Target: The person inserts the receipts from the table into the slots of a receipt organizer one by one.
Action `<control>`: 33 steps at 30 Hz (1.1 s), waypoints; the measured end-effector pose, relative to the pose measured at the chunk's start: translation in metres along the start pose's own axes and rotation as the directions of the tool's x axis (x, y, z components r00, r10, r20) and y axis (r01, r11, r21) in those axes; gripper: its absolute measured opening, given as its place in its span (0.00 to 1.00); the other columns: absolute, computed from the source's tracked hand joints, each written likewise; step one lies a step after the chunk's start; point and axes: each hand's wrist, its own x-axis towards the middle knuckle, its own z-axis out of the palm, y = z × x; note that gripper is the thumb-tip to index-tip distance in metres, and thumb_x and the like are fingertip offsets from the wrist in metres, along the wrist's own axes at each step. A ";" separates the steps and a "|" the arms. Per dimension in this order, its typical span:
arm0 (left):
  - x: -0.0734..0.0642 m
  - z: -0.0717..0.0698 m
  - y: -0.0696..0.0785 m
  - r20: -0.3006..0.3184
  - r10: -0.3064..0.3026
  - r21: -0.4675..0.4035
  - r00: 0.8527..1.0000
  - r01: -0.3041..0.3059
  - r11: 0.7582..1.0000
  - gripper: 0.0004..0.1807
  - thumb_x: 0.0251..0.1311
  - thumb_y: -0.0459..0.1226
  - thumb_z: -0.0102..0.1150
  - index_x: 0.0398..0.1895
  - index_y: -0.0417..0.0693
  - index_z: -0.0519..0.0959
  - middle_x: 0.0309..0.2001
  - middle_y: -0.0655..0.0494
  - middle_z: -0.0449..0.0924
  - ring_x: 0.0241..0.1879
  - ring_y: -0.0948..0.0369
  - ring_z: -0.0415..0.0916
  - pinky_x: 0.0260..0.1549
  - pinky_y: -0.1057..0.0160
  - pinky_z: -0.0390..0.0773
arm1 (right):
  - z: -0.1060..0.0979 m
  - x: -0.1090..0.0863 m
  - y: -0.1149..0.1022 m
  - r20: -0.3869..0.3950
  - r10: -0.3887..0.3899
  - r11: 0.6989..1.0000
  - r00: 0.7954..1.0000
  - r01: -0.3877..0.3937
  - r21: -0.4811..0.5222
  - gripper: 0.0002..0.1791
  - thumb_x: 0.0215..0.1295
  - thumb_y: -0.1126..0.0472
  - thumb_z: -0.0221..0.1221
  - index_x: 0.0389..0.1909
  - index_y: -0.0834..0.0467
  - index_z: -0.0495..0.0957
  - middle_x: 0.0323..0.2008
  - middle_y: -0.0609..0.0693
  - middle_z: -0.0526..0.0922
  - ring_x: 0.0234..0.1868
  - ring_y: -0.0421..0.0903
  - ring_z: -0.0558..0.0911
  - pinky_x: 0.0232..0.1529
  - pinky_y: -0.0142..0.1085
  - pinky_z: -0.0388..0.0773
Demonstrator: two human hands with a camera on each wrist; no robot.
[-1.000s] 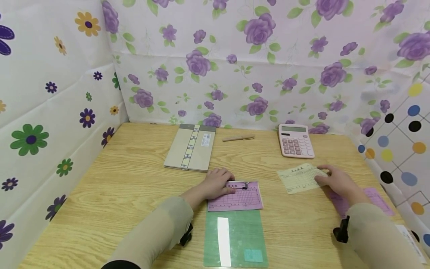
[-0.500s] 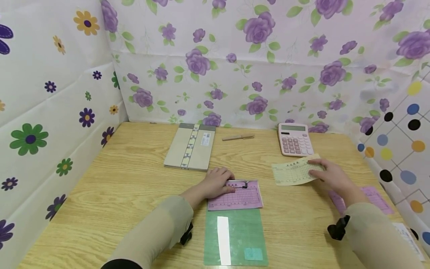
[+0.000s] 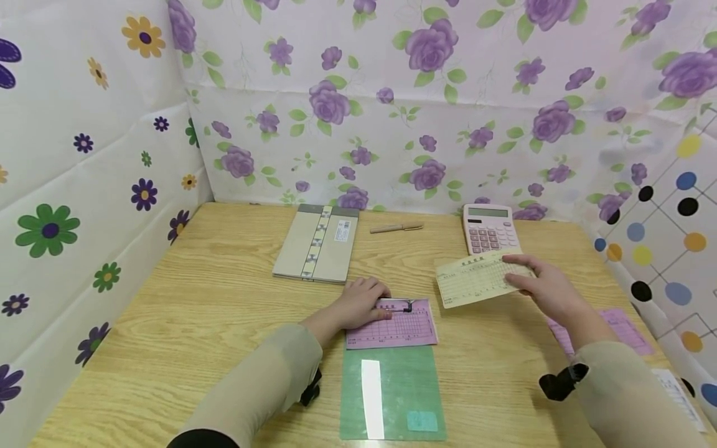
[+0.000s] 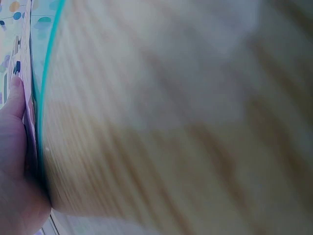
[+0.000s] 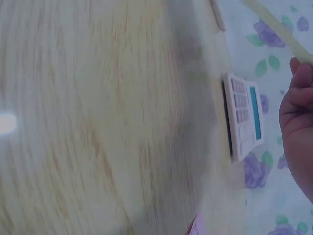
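Across my head feed the wood-grained table (image 3: 224, 292) spreads widest, and on it I use the green clipboard (image 3: 399, 386) as my mark: glossy, so I judge it stiff and apt to slide unless steadied at its top end. There the left hand (image 3: 358, 306) has hold of it, fingers bent, thumb across the front. Over the clipboard's upper part lies a pink form (image 3: 394, 331), probably thin and best handled by its edges. Beyond the clipboard and to its right, the yellow slip (image 3: 473, 280) is raised off the table; I expect it to be very light, limp and easily creased, so a soft pinch at one short end suits it. The right hand (image 3: 551, 295) is nearly closed, pinching just that end. Smallest, the metal clip (image 3: 408, 307) at the clipboard's top looks hard and springy; fingers hide part of it.
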 end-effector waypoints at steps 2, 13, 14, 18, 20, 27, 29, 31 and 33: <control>0.000 0.000 0.000 0.000 0.001 -0.003 1.000 -0.001 1.000 0.23 0.60 0.58 0.53 0.54 0.58 0.71 0.58 0.58 0.67 0.54 0.56 0.63 0.52 0.53 0.57 | 0.004 -0.001 -0.004 0.014 -0.025 0.999 1.000 0.024 0.048 0.35 0.65 0.42 0.54 0.68 0.53 0.60 0.72 0.57 0.48 0.63 0.57 0.63 0.50 0.43 0.72; 0.000 0.000 -0.001 -0.004 0.003 -0.007 1.000 -0.003 1.000 0.23 0.60 0.57 0.53 0.54 0.58 0.71 0.57 0.58 0.67 0.54 0.56 0.62 0.51 0.52 0.58 | 0.042 -0.002 -0.013 0.126 -0.065 0.989 0.990 0.047 0.143 0.30 0.62 0.48 0.60 0.62 0.55 0.68 0.66 0.58 0.60 0.56 0.53 0.69 0.45 0.44 0.73; 0.000 0.000 -0.001 -0.003 0.004 -0.008 1.000 -0.004 1.000 0.23 0.60 0.57 0.53 0.54 0.58 0.71 0.57 0.58 0.67 0.54 0.56 0.62 0.51 0.52 0.58 | 0.046 -0.002 -0.013 0.138 -0.070 0.987 0.988 0.049 0.151 0.29 0.61 0.49 0.61 0.61 0.56 0.69 0.64 0.58 0.63 0.53 0.51 0.72 0.44 0.43 0.74; 0.000 -0.001 0.000 -0.002 0.005 -0.013 1.000 -0.005 1.000 0.23 0.60 0.57 0.53 0.53 0.57 0.71 0.57 0.57 0.67 0.53 0.56 0.62 0.51 0.52 0.58 | 0.060 -0.002 -0.013 0.215 -0.072 0.977 0.974 0.026 0.210 0.28 0.61 0.53 0.62 0.60 0.58 0.70 0.57 0.58 0.71 0.47 0.48 0.78 0.42 0.40 0.76; 0.000 -0.001 0.000 -0.001 0.002 -0.013 1.000 -0.002 1.000 0.23 0.60 0.57 0.53 0.53 0.57 0.71 0.57 0.57 0.67 0.54 0.56 0.62 0.51 0.52 0.58 | 0.066 -0.003 -0.013 0.231 -0.067 0.986 0.971 0.028 0.167 0.27 0.60 0.53 0.63 0.59 0.56 0.71 0.54 0.57 0.73 0.46 0.47 0.78 0.43 0.38 0.76; -0.001 -0.003 0.002 0.001 0.005 -0.010 1.000 -0.005 1.000 0.23 0.60 0.57 0.53 0.53 0.57 0.71 0.57 0.57 0.67 0.53 0.56 0.62 0.51 0.53 0.57 | 0.084 -0.004 -0.017 0.254 -0.059 0.998 0.965 0.055 0.021 0.25 0.56 0.49 0.65 0.56 0.45 0.74 0.56 0.52 0.73 0.49 0.47 0.74 0.53 0.44 0.64; -0.002 -0.003 0.002 0.002 0.006 -0.009 1.000 -0.006 1.000 0.23 0.60 0.57 0.53 0.53 0.57 0.71 0.58 0.57 0.67 0.54 0.56 0.62 0.51 0.53 0.57 | 0.089 -0.004 -0.019 0.260 -0.080 0.997 0.962 0.080 0.012 0.25 0.55 0.49 0.65 0.56 0.45 0.74 0.56 0.52 0.73 0.50 0.47 0.73 0.55 0.47 0.61; -0.002 -0.004 0.003 0.002 0.006 -0.012 1.000 -0.006 1.000 0.23 0.60 0.57 0.53 0.53 0.57 0.71 0.58 0.57 0.67 0.54 0.56 0.62 0.51 0.53 0.57 | 0.094 -0.004 -0.022 0.272 -0.094 0.996 0.958 0.089 0.033 0.26 0.55 0.50 0.65 0.56 0.45 0.74 0.56 0.51 0.73 0.51 0.47 0.73 0.57 0.48 0.59; -0.002 -0.005 0.003 0.001 0.008 -0.020 1.000 -0.008 1.000 0.23 0.60 0.57 0.54 0.53 0.57 0.71 0.58 0.57 0.67 0.54 0.56 0.62 0.51 0.53 0.57 | 0.099 -0.004 -0.024 0.280 -0.113 0.993 0.953 0.101 0.056 0.26 0.56 0.50 0.65 0.57 0.46 0.74 0.58 0.52 0.71 0.53 0.48 0.71 0.58 0.49 0.58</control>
